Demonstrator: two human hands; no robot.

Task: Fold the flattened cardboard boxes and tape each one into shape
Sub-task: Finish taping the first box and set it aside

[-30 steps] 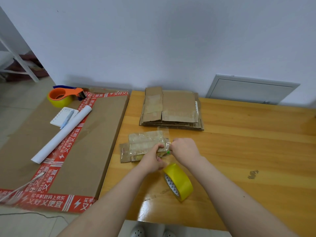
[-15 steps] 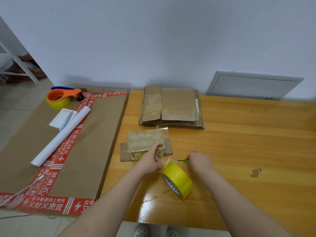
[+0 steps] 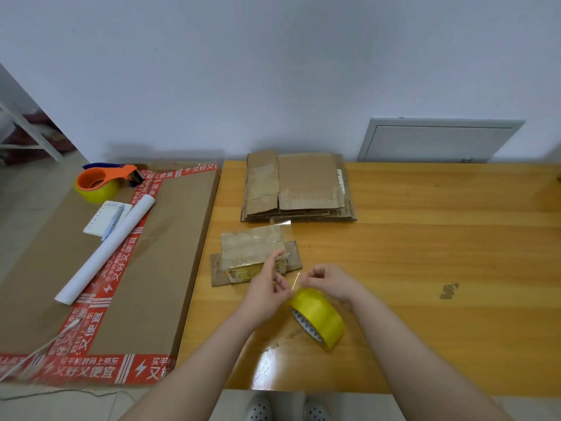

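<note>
Box (image 3: 255, 256) — just beyond left hand (image 3: 267, 294)

Was lit brightly and evenly, with faint shadows behind the cardboard stack (image 3: 303, 189), glare on the near edge of the table (image 3: 425, 238), wide-angle bowing at the borders and slight softness throughout.

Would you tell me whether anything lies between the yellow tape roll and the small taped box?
Only the person's own hands: the left hand and right hand meet at a tape strip between the yellow tape roll and the small taped box.
</note>
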